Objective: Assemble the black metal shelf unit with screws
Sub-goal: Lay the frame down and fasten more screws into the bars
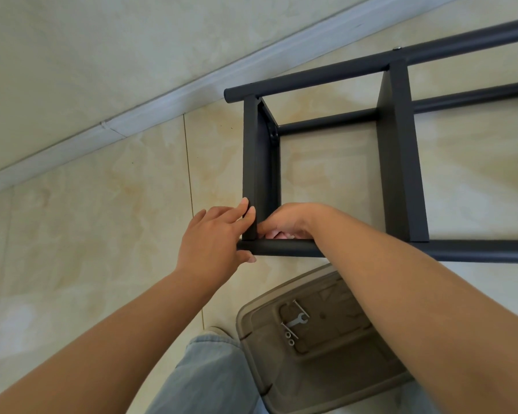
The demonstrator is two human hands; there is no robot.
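Left hand: my left hand (214,234) sits at the near left corner of the black metal shelf frame (398,162). Its fingers lie straight against the outer face of the frame's left flat panel (249,162), and the thumb hooks under the end of the near round black tube (284,248).

Right hand: my right hand (287,221) is just inside that same corner, its fingers curled in against the panel's inner face. I cannot tell what the fingers pinch, as the hand's back hides them.

Shelf frame: it lies on its side on the floor, long round tubes running off to the right, with two flat black panels crossing between them. A second flat panel (402,156) stands right of the hands. On the far tube, above that panel, I see a small silver screw head (397,49).

Tray: nearer to me than the frame, under my right forearm, sits a translucent brown plastic tray (317,369). In its recess lie a small flat silver spanner (296,320), long silver screws (300,307) and small silver nuts (289,338).

Leg: left of the tray, a knee in pale blue denim (204,377).

Floor: glossy cream marble-look tiles (108,222) with thin grout lines.

Room: beyond the frame, a pale grey skirting board (150,107) runs along the foot of a cream wall (102,55).
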